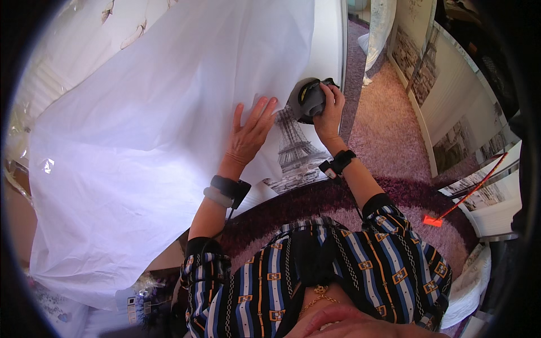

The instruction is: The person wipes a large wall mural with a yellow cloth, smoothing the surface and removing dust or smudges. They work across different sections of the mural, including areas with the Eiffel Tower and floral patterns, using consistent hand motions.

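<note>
My left hand [249,135] lies flat on a thin white fabric sheet [139,110], its fingers spread and the fingertips near the sheet's right edge. In my right hand [330,114] is a bunched dark grey and black cloth item [312,99] with a small yellow mark; its exact kind cannot be told. That item sits against a white panel [327,46] printed with a grey Eiffel Tower picture [293,143]. The sheet covers the panel's left part, and the cloth item hides the tower's top.
Purple and pink shaggy carpet [380,139] lies to the right and below the panel. Further right stand more panels with city prints [460,97]. A red cord with an orange tag [433,221] hangs there. Clear plastic wrapping [21,139] shows at the far left.
</note>
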A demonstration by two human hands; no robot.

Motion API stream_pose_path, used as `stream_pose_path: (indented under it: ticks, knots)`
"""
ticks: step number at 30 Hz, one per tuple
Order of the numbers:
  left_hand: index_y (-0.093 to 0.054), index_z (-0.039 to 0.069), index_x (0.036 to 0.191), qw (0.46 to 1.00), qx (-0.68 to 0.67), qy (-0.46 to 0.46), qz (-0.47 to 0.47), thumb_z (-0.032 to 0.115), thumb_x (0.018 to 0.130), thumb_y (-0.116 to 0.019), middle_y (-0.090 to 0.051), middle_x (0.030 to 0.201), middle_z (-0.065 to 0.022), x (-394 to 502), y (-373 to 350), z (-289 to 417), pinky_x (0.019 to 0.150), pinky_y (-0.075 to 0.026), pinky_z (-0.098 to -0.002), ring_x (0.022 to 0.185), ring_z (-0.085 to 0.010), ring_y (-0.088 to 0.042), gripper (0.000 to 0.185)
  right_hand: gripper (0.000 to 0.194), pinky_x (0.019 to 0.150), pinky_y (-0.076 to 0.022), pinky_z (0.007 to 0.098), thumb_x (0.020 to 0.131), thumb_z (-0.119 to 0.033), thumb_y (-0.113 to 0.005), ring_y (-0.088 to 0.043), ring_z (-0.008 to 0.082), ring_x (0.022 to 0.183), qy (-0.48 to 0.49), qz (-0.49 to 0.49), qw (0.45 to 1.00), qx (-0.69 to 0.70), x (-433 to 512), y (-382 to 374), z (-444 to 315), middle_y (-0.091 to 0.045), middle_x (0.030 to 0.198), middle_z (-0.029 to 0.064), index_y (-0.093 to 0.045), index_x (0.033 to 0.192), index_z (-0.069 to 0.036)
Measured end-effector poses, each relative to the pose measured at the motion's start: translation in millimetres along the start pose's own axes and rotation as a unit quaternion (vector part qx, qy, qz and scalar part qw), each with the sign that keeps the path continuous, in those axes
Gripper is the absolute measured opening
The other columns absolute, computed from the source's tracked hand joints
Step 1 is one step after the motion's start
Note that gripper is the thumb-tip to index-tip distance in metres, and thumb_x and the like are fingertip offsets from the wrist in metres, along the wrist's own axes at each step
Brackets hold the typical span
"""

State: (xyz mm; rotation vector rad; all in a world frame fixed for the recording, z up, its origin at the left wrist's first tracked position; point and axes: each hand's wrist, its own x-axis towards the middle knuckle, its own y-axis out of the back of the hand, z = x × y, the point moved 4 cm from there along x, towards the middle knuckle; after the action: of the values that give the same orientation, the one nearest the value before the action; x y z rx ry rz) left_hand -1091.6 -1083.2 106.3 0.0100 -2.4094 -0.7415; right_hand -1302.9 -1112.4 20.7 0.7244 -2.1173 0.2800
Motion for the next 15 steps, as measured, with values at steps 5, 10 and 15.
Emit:
stream_pose_path:
  ticks: [5, 10, 15]
  knots:
    - [-0.065, 0.013, 0.111, 0.999, 0.009, 0.043, 0.032, 0.011, 0.09, -0.059, -0.051, 0.144, 0.0001, 2, -3, -6, 0.115, -0.018, -0.0575, 0.14, -0.0178, -0.04, 0.022, 0.076, 0.103, -0.0398, 0.0448, 0.064, 0.015, -0.066, -0.044, 0.0404, 0.122, 0.053, 0.018, 0.998, 0.004, 40, 8, -24, -0.048, 0.133, 0.0159, -0.055, 0.134, -0.013]
    - [-0.065, 0.01, 0.108, 0.995, 0.029, 0.093, 0.007, 0.007, 0.087, -0.058, -0.051, 0.144, -0.0024, -1, -8, -13, 0.114, -0.015, -0.059, 0.137, -0.0188, -0.043, 0.022, 0.08, 0.101, -0.0416, 0.0435, 0.062, 0.015, -0.065, -0.047, 0.0393, 0.117, 0.156, 0.043, 0.987, 0.004, 94, 11, -57, -0.05, 0.135, 0.0128, -0.056, 0.136, -0.014]
    - [-0.064, 0.009, 0.106, 0.994, 0.025, 0.102, -0.002, 0.007, 0.086, -0.058, -0.051, 0.142, -0.0041, -4, -9, -14, 0.113, -0.016, -0.0596, 0.133, -0.0197, -0.046, 0.021, 0.086, 0.101, -0.041, 0.0428, 0.058, 0.012, -0.066, -0.046, 0.0367, 0.115, 0.175, -0.027, 0.983, -0.05, 71, 3, -48, -0.05, 0.139, 0.0084, -0.054, 0.139, -0.016]
